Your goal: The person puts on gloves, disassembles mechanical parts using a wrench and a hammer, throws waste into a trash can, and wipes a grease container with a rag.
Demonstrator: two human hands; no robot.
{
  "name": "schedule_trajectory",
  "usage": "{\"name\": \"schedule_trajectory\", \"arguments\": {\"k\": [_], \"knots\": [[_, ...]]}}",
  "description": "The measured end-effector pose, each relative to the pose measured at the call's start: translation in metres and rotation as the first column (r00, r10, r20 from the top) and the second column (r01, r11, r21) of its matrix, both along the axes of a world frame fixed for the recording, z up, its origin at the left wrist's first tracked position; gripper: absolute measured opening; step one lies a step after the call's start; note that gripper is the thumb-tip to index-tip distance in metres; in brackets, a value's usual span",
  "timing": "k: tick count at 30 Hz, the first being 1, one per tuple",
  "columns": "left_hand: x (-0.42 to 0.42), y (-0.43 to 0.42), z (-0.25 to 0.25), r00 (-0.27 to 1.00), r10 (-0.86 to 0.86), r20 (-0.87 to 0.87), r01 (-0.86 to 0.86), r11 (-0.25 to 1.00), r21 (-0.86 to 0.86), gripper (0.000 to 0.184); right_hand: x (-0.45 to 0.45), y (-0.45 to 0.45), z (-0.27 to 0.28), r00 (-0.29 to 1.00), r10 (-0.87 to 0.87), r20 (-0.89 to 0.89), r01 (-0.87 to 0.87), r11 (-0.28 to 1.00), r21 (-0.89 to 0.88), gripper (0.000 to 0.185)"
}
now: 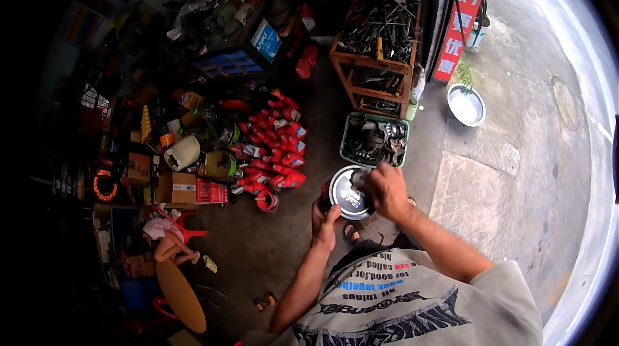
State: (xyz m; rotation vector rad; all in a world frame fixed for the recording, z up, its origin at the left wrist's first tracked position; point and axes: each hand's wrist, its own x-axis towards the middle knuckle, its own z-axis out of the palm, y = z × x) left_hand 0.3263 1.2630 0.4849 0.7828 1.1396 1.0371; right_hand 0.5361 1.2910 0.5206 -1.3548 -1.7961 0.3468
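In front of my body is a round can (351,203) with a dark lid, pale lettering and a silver rim. My left hand (325,220) is wrapped around its left side, the thumb resting near the rim. Over the upper right part of the lid, my right hand (388,192) is closed, its fingers pressed down around something small and dark that I cannot make out. Just beyond the can stands a green crate (343,146) filled with dark metal parts.
A wooden rack (412,69) of tools stands behind the crate. Many red bottles (280,143) crowd the floor to the left, near cardboard boxes (175,188). A person (166,233) sits by an oval tabletop (180,294). A metal basin (466,106) lies on the right.
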Motion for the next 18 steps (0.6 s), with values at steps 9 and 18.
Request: {"name": "schedule_trajectory", "arguments": {"k": [9,18], "knots": [[0.017,0.000,0.018,1.000,0.013,0.003,-0.013,0.996,0.088,0.065,-0.018,0.024,0.026,0.998,0.058,-0.014,-0.056,0.993,0.103,0.021],[0.010,-0.006,0.016,1.000,-0.003,0.024,0.003,1.000,0.016,0.054,-0.008,0.027,0.023,0.971,0.235,0.029,-0.237,0.969,0.076,0.020]]}}
